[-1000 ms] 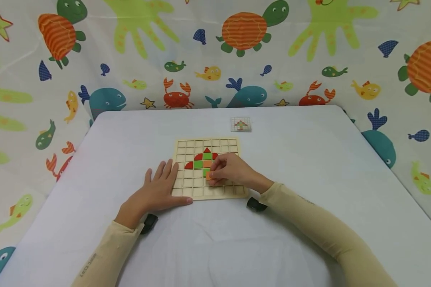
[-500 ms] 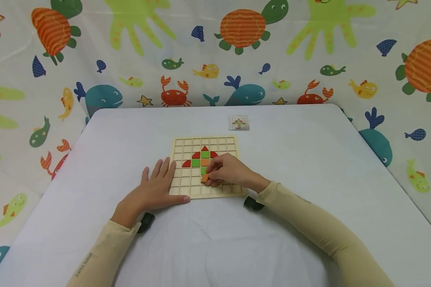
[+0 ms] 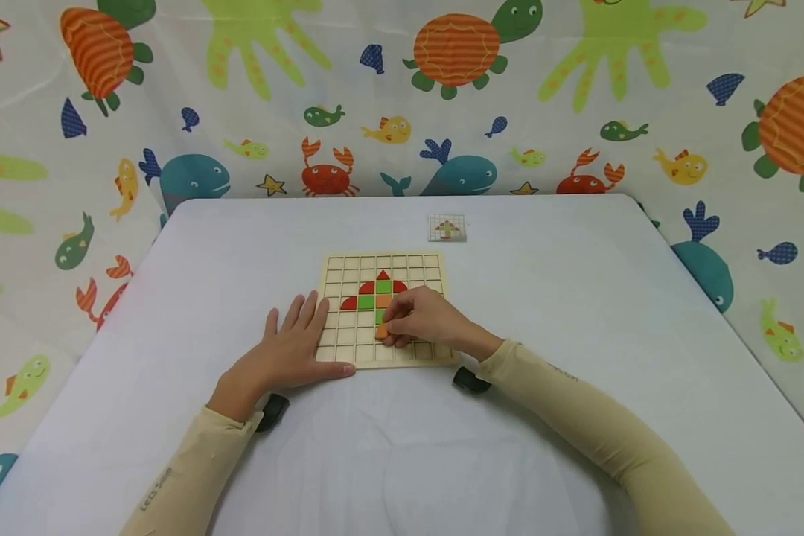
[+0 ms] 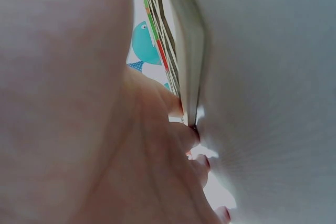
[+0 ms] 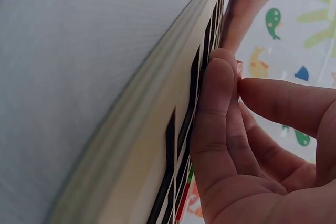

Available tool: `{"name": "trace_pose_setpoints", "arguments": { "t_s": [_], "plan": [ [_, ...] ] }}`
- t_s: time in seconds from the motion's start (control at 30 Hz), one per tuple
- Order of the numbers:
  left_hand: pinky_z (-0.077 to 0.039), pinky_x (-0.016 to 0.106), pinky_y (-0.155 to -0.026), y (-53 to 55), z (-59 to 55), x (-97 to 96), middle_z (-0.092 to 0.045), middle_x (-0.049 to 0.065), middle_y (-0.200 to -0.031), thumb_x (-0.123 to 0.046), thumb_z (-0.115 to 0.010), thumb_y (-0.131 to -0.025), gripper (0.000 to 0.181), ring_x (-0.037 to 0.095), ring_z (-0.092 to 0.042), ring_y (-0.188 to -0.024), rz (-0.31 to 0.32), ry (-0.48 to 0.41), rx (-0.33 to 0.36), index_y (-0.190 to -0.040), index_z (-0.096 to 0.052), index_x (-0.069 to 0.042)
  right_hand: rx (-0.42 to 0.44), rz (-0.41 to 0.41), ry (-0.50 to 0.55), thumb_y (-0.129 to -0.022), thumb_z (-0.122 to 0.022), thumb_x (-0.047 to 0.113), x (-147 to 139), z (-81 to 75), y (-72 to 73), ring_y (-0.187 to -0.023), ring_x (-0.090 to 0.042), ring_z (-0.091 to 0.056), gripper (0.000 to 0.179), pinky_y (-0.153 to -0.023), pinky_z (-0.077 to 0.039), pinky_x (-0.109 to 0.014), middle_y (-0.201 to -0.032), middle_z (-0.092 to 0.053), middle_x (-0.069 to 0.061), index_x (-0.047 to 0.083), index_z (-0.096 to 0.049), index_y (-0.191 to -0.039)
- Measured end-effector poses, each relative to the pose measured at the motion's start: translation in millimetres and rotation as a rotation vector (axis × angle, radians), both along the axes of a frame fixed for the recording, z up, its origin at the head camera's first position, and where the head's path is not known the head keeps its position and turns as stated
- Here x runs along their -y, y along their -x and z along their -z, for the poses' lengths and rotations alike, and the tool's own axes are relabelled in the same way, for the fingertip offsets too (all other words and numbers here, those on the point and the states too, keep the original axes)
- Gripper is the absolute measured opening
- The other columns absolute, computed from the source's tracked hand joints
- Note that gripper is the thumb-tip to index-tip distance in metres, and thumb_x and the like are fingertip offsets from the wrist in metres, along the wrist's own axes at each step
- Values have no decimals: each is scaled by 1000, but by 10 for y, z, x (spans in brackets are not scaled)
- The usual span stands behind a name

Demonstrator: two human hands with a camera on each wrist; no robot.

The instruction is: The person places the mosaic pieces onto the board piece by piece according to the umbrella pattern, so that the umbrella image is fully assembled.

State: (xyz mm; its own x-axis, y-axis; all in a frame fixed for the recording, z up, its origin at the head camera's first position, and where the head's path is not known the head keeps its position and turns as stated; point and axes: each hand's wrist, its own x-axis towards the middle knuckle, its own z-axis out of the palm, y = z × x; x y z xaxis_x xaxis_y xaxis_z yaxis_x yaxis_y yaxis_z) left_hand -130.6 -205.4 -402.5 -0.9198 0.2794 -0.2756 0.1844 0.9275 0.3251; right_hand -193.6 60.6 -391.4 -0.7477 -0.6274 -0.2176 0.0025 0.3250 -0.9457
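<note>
A pale wooden grid board lies on the table. Set in its cells are red rounded pieces, a red triangle, green squares and an orange square. My right hand pinches another orange square tile between thumb and fingers, just below the lowest green square; whether it sits in its cell I cannot tell. My left hand lies with fingers spread against the board's left side, its thumb along the front edge. In the left wrist view, fingertips touch the board's edge.
A small card with a printed grid picture in red, green and orange lies behind the board. The white table ends at a curtain printed with sea animals. Dark wrist cameras sit under both wrists.
The orange tile in my right hand has shifted slightly and turned a little while staying pinched. My left hand keeps its place at the board. The head view has shifted slightly.
</note>
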Motion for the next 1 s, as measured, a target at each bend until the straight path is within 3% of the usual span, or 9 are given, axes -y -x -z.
{"name": "trace_pose_setpoints", "arguments": {
  "t_s": [0.57, 1.0],
  "plan": [
    [4, 75, -120, 31, 13, -4, -2, 28, -176, -76, -72, -86, 130, 49, 2, -161, 11, 6, -8, -169, -12, 5, -145, -29, -91, -101, -67, 0, -3, 27, 15, -73, -21, -73, 9, -71, -62, -32, -86, -73, -8, -2, -75, -104],
    [4, 75, -120, 24, 13, 4, -1, 28, -176, -76, -72, -86, 131, 50, 3, -161, 3, 13, -1, -169, -12, 5, -201, -51, -119, -103, -66, 3, 4, 41, 14, -70, -19, -73, 11, -70, -61, -32, -86, -74, -5, 0, -76, -107]
  ]
}}
